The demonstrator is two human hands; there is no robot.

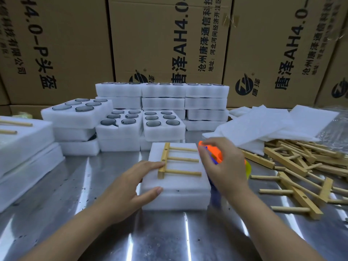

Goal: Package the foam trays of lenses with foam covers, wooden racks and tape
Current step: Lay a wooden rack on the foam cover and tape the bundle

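Note:
A covered white foam tray (177,187) lies on the metal table in front of me. A wooden rack (178,160) with three dowels rests on its foam cover. My left hand (130,187) lies on the tray's left side, fingertips touching the rack's bar and thumb against the tray's front edge. My right hand (222,164) grips an orange and blue tape dispenser (213,154) at the tray's right edge. Whether any tape is on the tray cannot be seen.
Stacks of open foam trays with dark lenses (162,119) stand behind. Foam cover sheets (263,125) and a pile of wooden racks (301,166) lie at the right. Packaged trays (22,147) sit at the left. Cardboard boxes (165,38) wall the back.

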